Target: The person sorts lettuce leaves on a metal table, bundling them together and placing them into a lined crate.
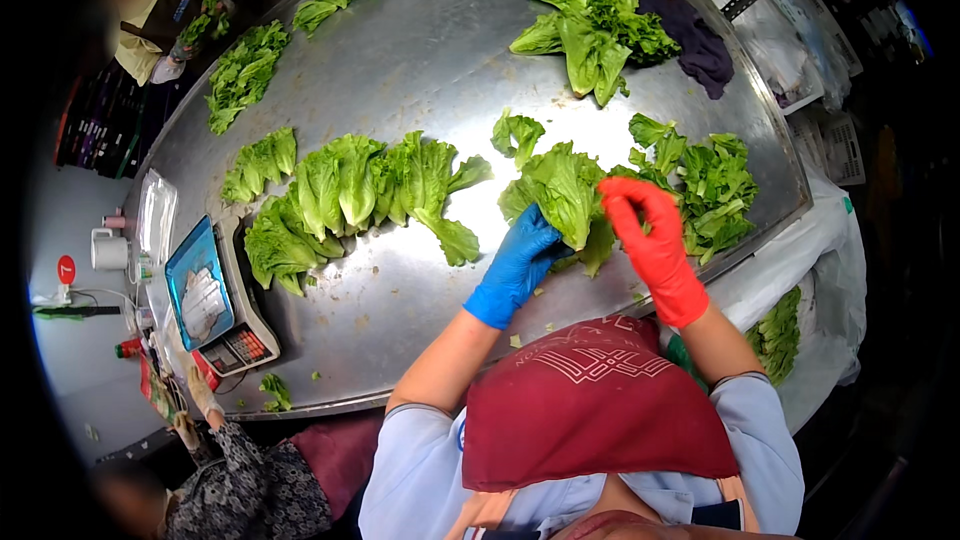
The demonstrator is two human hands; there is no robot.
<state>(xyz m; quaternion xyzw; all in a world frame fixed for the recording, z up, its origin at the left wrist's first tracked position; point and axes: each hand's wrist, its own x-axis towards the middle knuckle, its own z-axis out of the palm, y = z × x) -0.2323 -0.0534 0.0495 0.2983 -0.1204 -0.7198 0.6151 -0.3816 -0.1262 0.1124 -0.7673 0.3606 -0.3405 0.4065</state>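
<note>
My left hand (525, 251), in a blue glove, grips a head of green leaf lettuce (564, 195) by its base, with the leaves pointing away from me. My right hand (652, 240), in a red glove, is just right of that head. Its fingers are curled close to the leaf edges; whether they pinch a leaf is unclear. Beyond the held head lies a loose leaf (517, 136). A heap of torn lettuce leaves (716, 191) lies on the metal table (420, 292) to the right of my red glove.
Lettuce heads (356, 187) form a row at left, near a weighing scale (238, 345) with a blue tray. Farther back are more lettuce (592, 30) and a dark cloth (694, 37). Co-workers' gloved hands (201, 390) (169, 69) are at left. A plastic-lined container (817, 262) stands right.
</note>
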